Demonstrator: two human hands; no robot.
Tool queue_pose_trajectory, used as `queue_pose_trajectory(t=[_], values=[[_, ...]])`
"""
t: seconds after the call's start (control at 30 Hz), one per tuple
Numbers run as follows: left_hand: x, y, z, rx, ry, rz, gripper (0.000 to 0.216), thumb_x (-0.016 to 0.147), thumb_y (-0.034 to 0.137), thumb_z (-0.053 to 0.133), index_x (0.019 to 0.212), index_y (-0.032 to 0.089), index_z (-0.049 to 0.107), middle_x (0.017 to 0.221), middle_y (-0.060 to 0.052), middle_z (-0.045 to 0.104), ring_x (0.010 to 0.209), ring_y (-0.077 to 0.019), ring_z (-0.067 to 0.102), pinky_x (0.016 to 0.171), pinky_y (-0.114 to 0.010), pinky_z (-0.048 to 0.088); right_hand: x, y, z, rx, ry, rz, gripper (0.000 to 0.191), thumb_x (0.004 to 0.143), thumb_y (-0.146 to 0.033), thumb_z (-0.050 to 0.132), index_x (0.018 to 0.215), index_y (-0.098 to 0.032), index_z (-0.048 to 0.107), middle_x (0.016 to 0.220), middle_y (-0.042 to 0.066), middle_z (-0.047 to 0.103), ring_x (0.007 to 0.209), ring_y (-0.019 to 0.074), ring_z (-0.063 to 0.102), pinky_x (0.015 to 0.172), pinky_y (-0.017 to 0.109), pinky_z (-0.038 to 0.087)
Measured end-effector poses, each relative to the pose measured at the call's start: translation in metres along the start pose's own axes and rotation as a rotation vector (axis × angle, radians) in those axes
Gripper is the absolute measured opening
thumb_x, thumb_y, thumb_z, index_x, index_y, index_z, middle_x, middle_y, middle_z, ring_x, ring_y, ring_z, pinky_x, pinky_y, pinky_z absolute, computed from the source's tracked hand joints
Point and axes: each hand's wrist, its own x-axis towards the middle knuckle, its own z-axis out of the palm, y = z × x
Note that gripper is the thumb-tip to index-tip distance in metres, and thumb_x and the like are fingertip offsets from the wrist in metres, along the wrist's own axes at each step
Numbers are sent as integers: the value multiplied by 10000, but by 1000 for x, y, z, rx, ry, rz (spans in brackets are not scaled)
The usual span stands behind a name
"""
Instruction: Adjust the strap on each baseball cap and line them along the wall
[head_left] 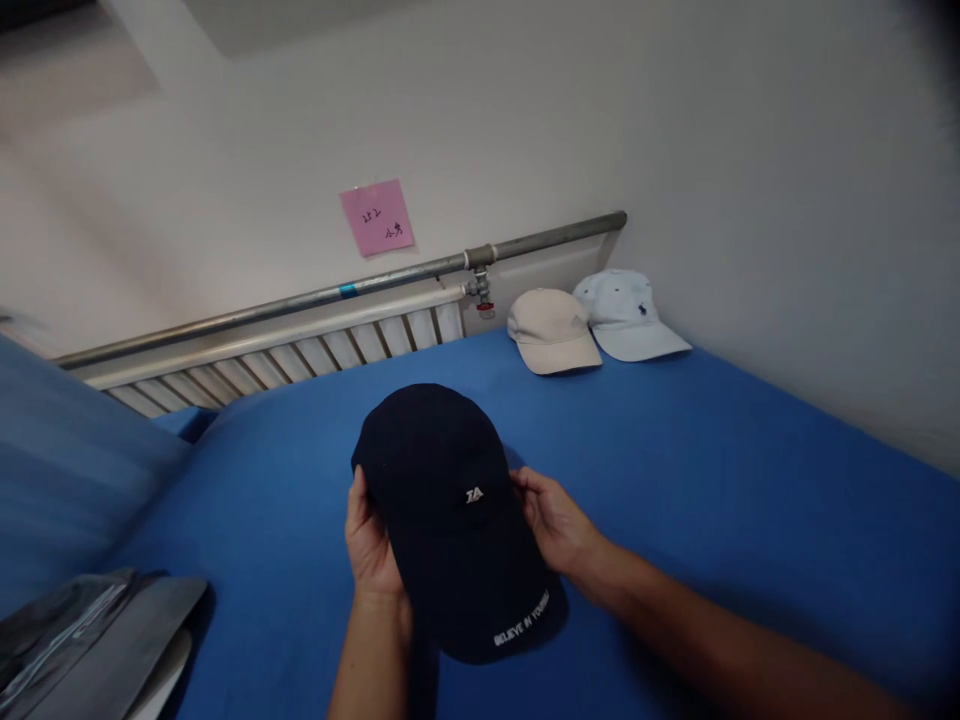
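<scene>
A dark navy baseball cap [439, 500] is held up over the blue surface, its brim pointing toward me and slightly right. White letters show on its front, and white lettering runs along the brim's edge. My left hand [370, 535] grips the cap's left side, with the fingers partly hidden behind it. On the other side, my right hand [553, 520] is closed on the right edge near where the brim joins the crown. Farther back, a beige cap [553, 330] and a pale blue cap [628, 315] with a small dark emblem sit side by side.
Grey caps [112, 640] lie stacked at the lower left of the blue-covered surface [712, 480]. A white radiator [315, 355] and a metal pipe [412, 272] with a red-handled valve run along the wall. Blue curtain fabric [60, 470] hangs at left; a pink note [377, 218] is on the wall.
</scene>
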Motion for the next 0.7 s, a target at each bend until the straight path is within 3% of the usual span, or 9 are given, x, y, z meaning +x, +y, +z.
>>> queue_pose_trajectory(t=[0.1, 0.27, 0.43, 0.57, 0.7], values=[[-1, 1, 1, 14, -11, 24, 406, 981, 355, 338, 1126, 255, 704, 1122, -14, 719, 1157, -125, 598, 1118, -271, 295, 0, 0, 1, -1, 33, -33, 136, 754, -142, 544, 644, -179, 615, 562, -17, 627, 530, 117, 564, 627, 263, 456], [3, 0, 1, 16, -55, -103, 431, 986, 388, 313, 1168, 254, 680, 1194, -11, 681, 1187, -124, 577, 1133, -273, 261, 1, 0, 1, -16, 44, -128, 105, 730, -152, 582, 639, -181, 625, 597, -28, 648, 580, 110, 585, 689, 253, 457], [2, -1, -2, 10, -197, -184, 480, 996, 345, 232, 1272, 231, 609, 1289, -30, 620, 1274, -141, 499, 1147, -302, 228, -2, -9, -2, -47, -128, -172, 79, 717, -244, 660, 697, -167, 669, 669, -24, 686, 643, 110, 602, 728, 251, 443], [-4, -5, 1, 29, -312, -237, 558, 1000, 414, 135, 1334, 244, 547, 1355, -35, 571, 1317, -139, 450, 1138, -299, 242, -7, -21, -5, -31, -272, -108, 156, 703, -274, 697, 795, -148, 698, 731, -4, 716, 686, 121, 631, 754, 251, 443], [-10, -6, -2, 41, -345, -289, 554, 991, 432, 147, 1339, 262, 543, 1357, -26, 571, 1284, -139, 490, 1114, -279, 289, -15, -29, -2, -31, -328, -35, 261, 719, -332, 691, 896, -142, 709, 743, 22, 721, 713, 153, 651, 808, 284, 454]])
